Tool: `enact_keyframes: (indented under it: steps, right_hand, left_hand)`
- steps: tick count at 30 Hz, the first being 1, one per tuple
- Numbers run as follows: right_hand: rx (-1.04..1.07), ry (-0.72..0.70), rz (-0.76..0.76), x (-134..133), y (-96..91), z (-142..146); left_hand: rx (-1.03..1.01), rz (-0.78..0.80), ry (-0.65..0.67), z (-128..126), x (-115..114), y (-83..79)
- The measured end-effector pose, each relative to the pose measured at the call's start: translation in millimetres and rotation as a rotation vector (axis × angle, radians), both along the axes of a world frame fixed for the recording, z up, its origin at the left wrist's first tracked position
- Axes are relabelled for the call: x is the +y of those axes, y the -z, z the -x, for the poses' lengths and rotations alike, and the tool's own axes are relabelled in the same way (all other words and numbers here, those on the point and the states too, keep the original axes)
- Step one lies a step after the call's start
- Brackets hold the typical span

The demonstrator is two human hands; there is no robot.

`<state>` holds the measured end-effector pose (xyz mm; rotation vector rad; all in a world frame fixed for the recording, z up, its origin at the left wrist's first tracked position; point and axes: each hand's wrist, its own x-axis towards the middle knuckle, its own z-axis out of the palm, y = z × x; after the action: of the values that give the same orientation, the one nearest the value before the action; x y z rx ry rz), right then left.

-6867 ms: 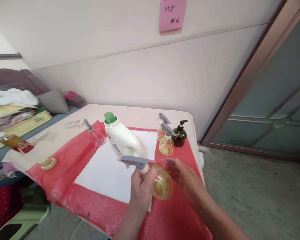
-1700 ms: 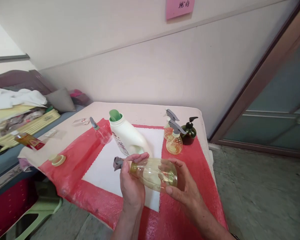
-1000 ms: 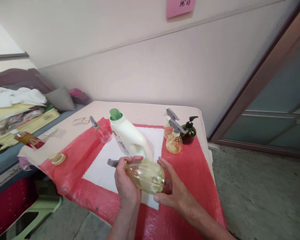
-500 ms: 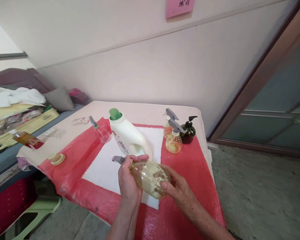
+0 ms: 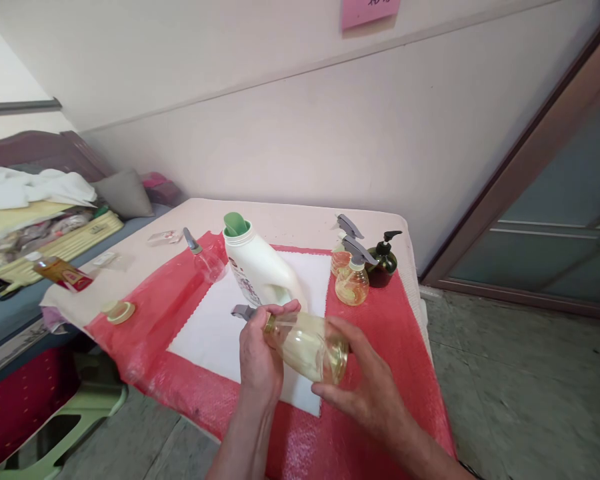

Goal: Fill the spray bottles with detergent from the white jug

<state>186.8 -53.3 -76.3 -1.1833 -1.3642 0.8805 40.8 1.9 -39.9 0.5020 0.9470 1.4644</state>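
Right hand (image 5: 370, 400) cupped base of yellow spray bottle (image 5: 307, 341), fingers curled round it — left hand (image 5: 257, 360) closed on neck beside gray trigger (image 5: 241, 311). Bottle tilted between palms, above white cloth (image 5: 205, 333). Beyond fingertips — white jug (image 5: 260, 273), dark pump bottle (image 5: 383, 257).

A glossy clear plastic spray bottle (image 5: 307, 343) is held above crinkly red bubble wrap (image 5: 390, 340) and a matt white sheet (image 5: 210, 330).

Both forearms rise from the bottom edge of the frame. The left hand (image 5: 259, 357), at lower centre, is curled tight. The right hand (image 5: 367, 393), just right of it, curves its spread fingers inward.
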Motion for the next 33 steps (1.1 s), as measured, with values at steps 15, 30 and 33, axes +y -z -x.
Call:
enact_keyframes:
  steps: [15,30,33]
  right_hand:
    - [0.439,-0.198,0.283,-1.0,1.7,10.5]
    - [0.897,-0.372,0.881,1.6,3.9,20.1]
    - [0.716,-0.271,0.609,0.6,3.7,16.6]
  left_hand:
    - [0.009,-0.014,-0.078,-1.6,-0.2,0.2]
    - [0.011,-0.028,0.01,-2.3,-5.9,1.5]
    - [0.031,-0.017,-0.089,-2.1,-4.0,2.7]
